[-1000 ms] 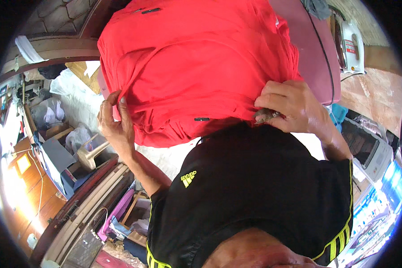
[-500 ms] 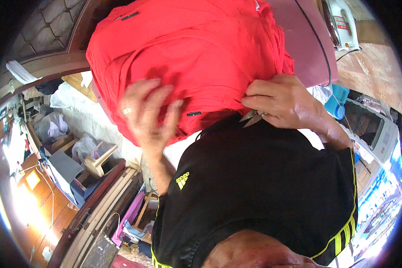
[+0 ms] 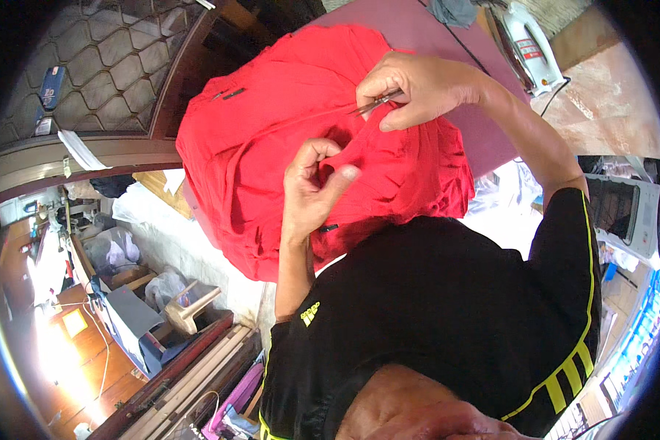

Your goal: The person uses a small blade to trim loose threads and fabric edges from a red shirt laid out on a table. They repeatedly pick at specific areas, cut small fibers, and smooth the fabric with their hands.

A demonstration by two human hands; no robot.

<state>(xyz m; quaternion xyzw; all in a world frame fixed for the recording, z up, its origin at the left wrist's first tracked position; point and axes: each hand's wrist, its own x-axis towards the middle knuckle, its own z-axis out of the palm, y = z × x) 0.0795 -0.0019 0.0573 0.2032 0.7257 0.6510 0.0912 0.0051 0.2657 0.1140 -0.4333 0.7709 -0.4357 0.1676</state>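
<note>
A heap of red cloth garments (image 3: 271, 169) with small dark labels lies in front of me. My left hand (image 3: 308, 194) has its fingers curled round a fold of the red cloth, thumb near the fingertips. Farther off and to the right, my right hand (image 3: 422, 88) holds small metal snips (image 3: 381, 101), their pointed tips toward the left. A stretched part of the cloth runs up to the right hand's fingers. Whether those fingers also pinch the cloth is hard to make out.
Under the heap is a mauve table surface (image 3: 447, 44). Beyond it on the right stands a white object with a handle (image 3: 532, 55) and a dark cord. A wooden stool (image 3: 187, 312) and wooden boards (image 3: 191, 381) lie at the left. A lattice panel (image 3: 103, 66) stands far left.
My left hand, spread above the heap before, has moved right and closed on the cloth. My right hand has gone up and away from my body with the snips, and the cloth is pulled up.
</note>
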